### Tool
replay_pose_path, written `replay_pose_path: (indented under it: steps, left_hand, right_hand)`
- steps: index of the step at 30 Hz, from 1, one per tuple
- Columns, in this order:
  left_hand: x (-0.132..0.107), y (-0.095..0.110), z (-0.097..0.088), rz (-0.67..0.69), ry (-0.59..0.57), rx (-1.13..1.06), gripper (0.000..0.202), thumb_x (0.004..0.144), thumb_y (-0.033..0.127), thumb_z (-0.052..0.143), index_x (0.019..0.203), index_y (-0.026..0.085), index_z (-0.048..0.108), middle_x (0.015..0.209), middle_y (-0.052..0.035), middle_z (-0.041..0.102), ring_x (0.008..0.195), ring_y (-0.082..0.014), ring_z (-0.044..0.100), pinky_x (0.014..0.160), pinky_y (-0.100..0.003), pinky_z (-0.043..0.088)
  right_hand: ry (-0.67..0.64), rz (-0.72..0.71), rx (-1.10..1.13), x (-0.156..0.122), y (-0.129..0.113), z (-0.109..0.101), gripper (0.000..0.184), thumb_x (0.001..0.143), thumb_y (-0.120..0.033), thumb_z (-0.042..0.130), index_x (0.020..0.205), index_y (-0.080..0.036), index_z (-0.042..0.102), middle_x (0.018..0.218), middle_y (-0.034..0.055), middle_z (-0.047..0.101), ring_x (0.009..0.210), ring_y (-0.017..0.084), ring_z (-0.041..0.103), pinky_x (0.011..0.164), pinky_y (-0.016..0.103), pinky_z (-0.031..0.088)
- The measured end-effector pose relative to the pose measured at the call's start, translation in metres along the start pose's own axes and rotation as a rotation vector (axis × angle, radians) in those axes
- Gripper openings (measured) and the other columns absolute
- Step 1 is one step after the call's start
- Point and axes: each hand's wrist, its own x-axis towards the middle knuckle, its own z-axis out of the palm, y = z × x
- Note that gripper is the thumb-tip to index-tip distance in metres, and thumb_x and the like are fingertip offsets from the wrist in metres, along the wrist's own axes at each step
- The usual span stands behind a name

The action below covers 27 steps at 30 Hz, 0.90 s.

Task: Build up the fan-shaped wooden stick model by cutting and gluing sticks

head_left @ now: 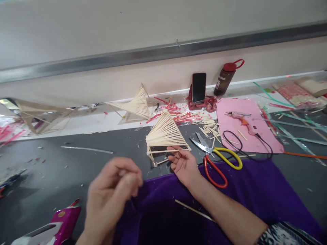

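Since the left hand (113, 194) blurs — its hold's unclear

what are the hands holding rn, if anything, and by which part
The right hand is at the lower front stick of the pale wooden fan-shaped structure; whether it grips cannot be told. The blurred left hand shows nothing held.

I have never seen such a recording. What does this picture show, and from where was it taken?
There is no machine here: these are a person's bare hands, seen by a camera worn on the head, looking forward and down. The right hand touches the front edge of a fan-shaped stick model. The left hand hangs apart, blurred; I cannot tell whether it holds anything. On the dark table lie scissors and a pink sheet with a glue gun; a purple cloth lies nearer the camera.
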Motion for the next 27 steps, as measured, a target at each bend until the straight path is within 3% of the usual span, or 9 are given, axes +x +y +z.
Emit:
replay_pose_path:
  steps: [2, 3, 6, 8, 9, 11, 14, 19, 27]
  left_hand:
    - [-0.014, -0.003, 0.010, -0.107, -0.455, 0.080, 0.022, 0.073, 0.038, 0.064, 0.069, 0.019, 0.056, 0.049, 0.0027, 0.052, 0.040, -0.0088, 0.044, 0.037, -0.019, 0.033]
    - [-0.017, -0.009, 0.016, -0.165, -0.545, 0.123, 0.022, 0.073, 0.037, 0.064, 0.065, 0.018, 0.054, 0.049, 0.0029, 0.051, 0.040, -0.0084, 0.043, 0.038, -0.019, 0.032]
    - [-0.018, -0.039, 0.036, -0.277, -0.461, 0.077, 0.021, 0.074, 0.036, 0.063, 0.070, 0.018, 0.053, 0.054, 0.0038, 0.051, 0.045, -0.0087, 0.047, 0.040, -0.018, 0.036]
    - [-0.017, -0.059, 0.048, -0.305, -0.323, -0.079, 0.032, 0.070, 0.036, 0.068, 0.094, 0.019, 0.054, 0.080, -0.0020, 0.061, 0.066, -0.0134, 0.060, 0.051, -0.020, 0.046]
    - [-0.016, -0.067, 0.053, -0.298, -0.281, -0.153, 0.044, 0.069, 0.034, 0.070, 0.106, 0.019, 0.052, 0.096, -0.0062, 0.062, 0.084, -0.0169, 0.062, 0.064, -0.024, 0.051]
    - [-0.017, -0.076, 0.063, -0.287, -0.243, -0.276, 0.062, 0.067, 0.033, 0.072, 0.121, 0.020, 0.044, 0.121, -0.0114, 0.055, 0.111, -0.0216, 0.055, 0.086, -0.030, 0.049]
    - [-0.015, -0.074, 0.077, -0.293, -0.246, -0.406, 0.072, 0.068, 0.031, 0.072, 0.131, 0.022, 0.038, 0.137, -0.0111, 0.044, 0.125, -0.0233, 0.044, 0.100, -0.032, 0.041]
    - [-0.003, -0.061, 0.094, -0.264, -0.244, -0.573, 0.054, 0.076, 0.028, 0.065, 0.126, 0.025, 0.047, 0.131, -0.0060, 0.051, 0.123, -0.0196, 0.045, 0.101, -0.027, 0.038]
    - [0.008, -0.065, 0.096, -0.306, -0.197, -0.709, 0.031, 0.077, 0.027, 0.064, 0.107, 0.020, 0.061, 0.103, -0.0038, 0.065, 0.091, -0.0149, 0.059, 0.079, -0.024, 0.044]
  right_hand:
    - [-0.001, -0.003, 0.001, 0.000, 0.000, 0.001, 0.020, 0.075, -0.020, 0.054, 0.092, -0.016, 0.064, 0.098, 0.0070, 0.071, 0.064, 0.014, 0.067, 0.043, 0.019, 0.043]
    - [0.000, -0.003, 0.004, 0.000, -0.001, 0.001, 0.020, 0.076, -0.020, 0.053, 0.092, -0.016, 0.064, 0.099, 0.0071, 0.071, 0.065, 0.014, 0.067, 0.043, 0.019, 0.043]
    - [0.004, 0.006, 0.016, 0.000, -0.001, 0.002, 0.020, 0.076, -0.020, 0.053, 0.092, -0.015, 0.064, 0.099, 0.0078, 0.071, 0.065, 0.015, 0.067, 0.044, 0.019, 0.044]
    - [-0.002, 0.013, 0.029, 0.000, -0.002, 0.002, 0.020, 0.076, -0.020, 0.052, 0.092, -0.014, 0.063, 0.098, 0.0083, 0.071, 0.065, 0.015, 0.067, 0.045, 0.020, 0.045]
    - [-0.005, 0.015, 0.036, 0.000, -0.002, 0.002, 0.020, 0.076, -0.019, 0.051, 0.092, -0.014, 0.064, 0.097, 0.0083, 0.071, 0.065, 0.015, 0.067, 0.045, 0.021, 0.045]
    - [-0.009, 0.017, 0.051, 0.001, -0.002, 0.001, 0.020, 0.076, -0.019, 0.051, 0.091, -0.014, 0.064, 0.095, 0.0082, 0.072, 0.064, 0.015, 0.067, 0.047, 0.021, 0.047]
    - [-0.006, 0.010, 0.070, 0.002, -0.001, 0.001, 0.020, 0.075, -0.018, 0.050, 0.088, -0.013, 0.065, 0.091, 0.0087, 0.073, 0.064, 0.015, 0.067, 0.051, 0.023, 0.050]
    - [-0.009, 0.012, 0.100, 0.004, -0.001, -0.001, 0.022, 0.078, -0.021, 0.049, 0.087, -0.011, 0.066, 0.088, 0.0096, 0.073, 0.067, 0.016, 0.067, 0.055, 0.024, 0.052]
    - [-0.006, 0.054, 0.129, 0.000, -0.004, 0.003, 0.022, 0.079, -0.022, 0.048, 0.087, -0.012, 0.066, 0.085, 0.0080, 0.073, 0.061, 0.014, 0.065, 0.046, 0.021, 0.048]
